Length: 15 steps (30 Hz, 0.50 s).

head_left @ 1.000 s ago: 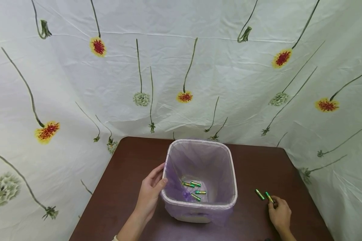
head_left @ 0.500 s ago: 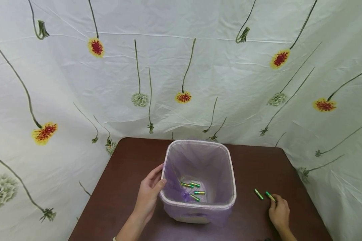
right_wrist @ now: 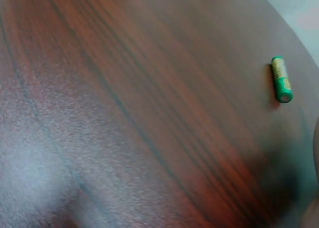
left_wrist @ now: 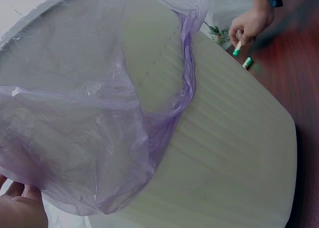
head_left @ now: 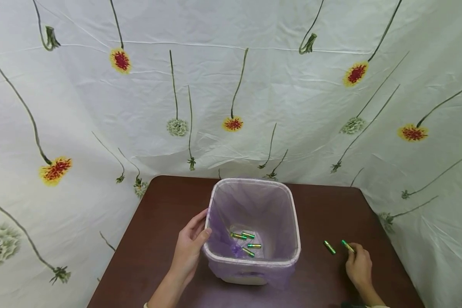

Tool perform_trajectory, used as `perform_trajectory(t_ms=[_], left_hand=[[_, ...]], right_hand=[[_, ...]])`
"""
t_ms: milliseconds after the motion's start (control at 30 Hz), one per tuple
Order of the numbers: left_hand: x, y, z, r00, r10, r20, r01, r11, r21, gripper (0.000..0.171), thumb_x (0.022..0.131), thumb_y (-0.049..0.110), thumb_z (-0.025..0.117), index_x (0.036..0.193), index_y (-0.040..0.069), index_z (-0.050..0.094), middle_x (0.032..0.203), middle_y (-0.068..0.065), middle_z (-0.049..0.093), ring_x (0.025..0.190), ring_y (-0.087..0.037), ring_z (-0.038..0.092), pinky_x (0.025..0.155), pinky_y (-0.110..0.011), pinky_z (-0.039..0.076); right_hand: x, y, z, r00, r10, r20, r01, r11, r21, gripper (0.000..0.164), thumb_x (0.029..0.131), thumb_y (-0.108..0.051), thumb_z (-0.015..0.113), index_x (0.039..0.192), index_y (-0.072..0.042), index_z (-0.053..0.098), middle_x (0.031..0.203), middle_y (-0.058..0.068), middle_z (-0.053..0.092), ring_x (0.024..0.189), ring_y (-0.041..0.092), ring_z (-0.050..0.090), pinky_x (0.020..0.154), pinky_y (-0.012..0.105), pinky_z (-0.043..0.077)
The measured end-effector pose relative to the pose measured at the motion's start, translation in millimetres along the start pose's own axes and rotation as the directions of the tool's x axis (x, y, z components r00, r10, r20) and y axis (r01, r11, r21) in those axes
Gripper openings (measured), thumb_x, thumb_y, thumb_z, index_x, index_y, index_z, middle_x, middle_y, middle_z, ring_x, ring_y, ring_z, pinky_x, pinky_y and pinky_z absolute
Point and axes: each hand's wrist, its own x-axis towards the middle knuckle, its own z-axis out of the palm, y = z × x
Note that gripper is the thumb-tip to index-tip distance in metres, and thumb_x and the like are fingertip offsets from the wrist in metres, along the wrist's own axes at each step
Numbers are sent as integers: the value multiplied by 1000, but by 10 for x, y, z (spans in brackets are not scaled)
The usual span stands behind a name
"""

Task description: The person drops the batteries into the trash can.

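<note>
A white bin [head_left: 294, 222] lined with a thin purple bag [head_left: 250, 273] stands on the table. My left hand [head_left: 188, 248] grips its left rim, thumb over the edge and fingers outside. Several green-and-gold batteries [head_left: 254, 246] lie at the bottom of the bin. To the right of it, my right hand [head_left: 359, 264] pinches one battery [head_left: 346, 245] by its near end. Another loose battery [head_left: 329, 247] lies on the table just left of that hand; in the right wrist view this battery [right_wrist: 281, 80] is at the right, with only a sliver of the hand showing.
The dark brown table [head_left: 169, 205] has rounded far corners. A white cloth [head_left: 215, 85] printed with flowers hangs close behind it and along both sides. In the left wrist view, the bin's ribbed outer wall [left_wrist: 239, 138] fills much of the picture.
My right hand has shifted slightly right and away from me with the pinched battery, which has turned a little. The left hand keeps its grip on the bin.
</note>
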Motion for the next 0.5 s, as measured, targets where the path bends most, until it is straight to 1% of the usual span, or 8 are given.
perform_trajectory(t_ms=[200, 400, 500], left_hand=[[3, -4, 1, 1000, 1, -1, -1, 1000, -2, 55, 97, -6, 60, 150, -8, 45, 150, -27, 47, 132, -14, 54, 99, -24, 49], [13, -7, 5, 1000, -1, 1, 1, 1000, -2, 54, 97, -6, 59, 150, -8, 45, 150, -27, 48, 132, -15, 54, 100, -24, 48], [13, -6, 6, 1000, -6, -2, 6, 1000, -3, 55, 97, -7, 58, 150, -8, 45, 151, -26, 47, 132, -14, 54, 101, -24, 48]], right_hand=[[58, -51, -93, 1000, -11, 8, 11, 1000, -5, 20, 99, 10, 51, 117, 16, 56, 102, 36, 55, 103, 53, 51, 82, 68, 40], [103, -88, -168, 998, -67, -7, 67, 998, -14, 20, 98, 11, 51, 117, 16, 55, 103, 38, 54, 104, 55, 51, 80, 69, 40], [130, -111, -188, 996, -92, -8, 92, 996, -21, 19, 98, 11, 52, 117, 15, 55, 101, 36, 55, 99, 52, 52, 76, 66, 41]])
